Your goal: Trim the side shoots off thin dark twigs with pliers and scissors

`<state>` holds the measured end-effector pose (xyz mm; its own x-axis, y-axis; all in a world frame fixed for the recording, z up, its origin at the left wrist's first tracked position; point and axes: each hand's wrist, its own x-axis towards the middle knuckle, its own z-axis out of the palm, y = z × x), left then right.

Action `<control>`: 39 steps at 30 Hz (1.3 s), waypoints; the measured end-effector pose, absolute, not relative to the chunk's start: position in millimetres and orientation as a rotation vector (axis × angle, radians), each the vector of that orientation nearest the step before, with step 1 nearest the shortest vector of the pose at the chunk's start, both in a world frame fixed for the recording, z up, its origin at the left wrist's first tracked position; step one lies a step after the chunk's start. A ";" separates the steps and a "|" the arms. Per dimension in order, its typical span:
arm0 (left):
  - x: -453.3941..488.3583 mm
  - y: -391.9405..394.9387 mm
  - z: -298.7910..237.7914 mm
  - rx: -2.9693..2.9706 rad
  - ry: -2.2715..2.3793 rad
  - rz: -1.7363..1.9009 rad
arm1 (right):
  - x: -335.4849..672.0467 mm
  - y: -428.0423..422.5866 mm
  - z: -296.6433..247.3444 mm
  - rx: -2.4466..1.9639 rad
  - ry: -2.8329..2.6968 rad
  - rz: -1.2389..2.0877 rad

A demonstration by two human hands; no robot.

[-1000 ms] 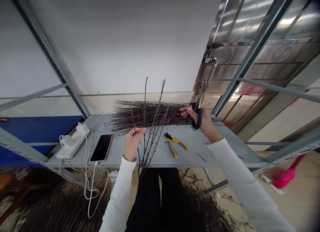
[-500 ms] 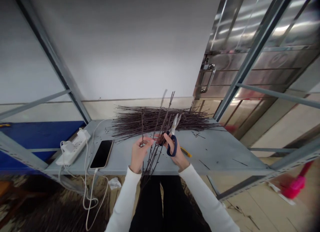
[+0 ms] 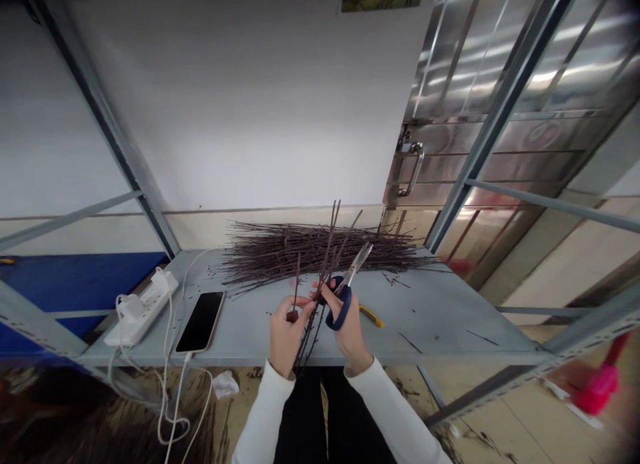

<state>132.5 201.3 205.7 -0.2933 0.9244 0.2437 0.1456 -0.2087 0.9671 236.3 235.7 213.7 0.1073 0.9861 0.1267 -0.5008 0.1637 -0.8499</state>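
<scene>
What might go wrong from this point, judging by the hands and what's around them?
The right hand holds the scissors while both hands work close together at the upright twigs, so turning the blades could nick the left hand. The yellow-handled tool lies beside the right hand and might get knocked. The phone's cable hangs over the shelf's front edge; a snag could drag the phone off.

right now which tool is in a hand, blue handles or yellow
The scissors with dark blue handles: they are in the right hand, whereas the yellow-handled tool lies on the grey shelf, partly hidden.
</scene>
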 end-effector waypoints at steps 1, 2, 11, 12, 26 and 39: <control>132.6 201.6 204.3 1.285 1.413 1.562 | 235.5 235.2 213.1 -0.746 -0.823 1.224; 132.7 202.2 203.1 1.265 1.416 1.562 | 234.8 234.8 212.8 -0.750 -0.817 1.193; 127.2 209.6 194.2 1.196 1.458 1.621 | 232.5 233.6 212.6 -0.742 -0.850 1.195; 126.4 210.4 193.5 1.198 1.466 1.633 | 232.4 233.5 211.6 -0.735 -0.853 1.209; 125.3 199.7 190.3 1.414 1.320 1.636 | 232.7 233.3 206.2 -0.729 -0.862 1.241; 126.6 192.8 184.4 1.030 1.192 1.633 | 249.8 235.2 208.2 -0.792 -1.020 1.304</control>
<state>126.6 192.8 184.4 -0.3044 0.9430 0.1345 -0.1590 -0.1895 0.9689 249.8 235.2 208.2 -0.0264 0.9884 0.1493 -0.3831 0.1280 -0.9148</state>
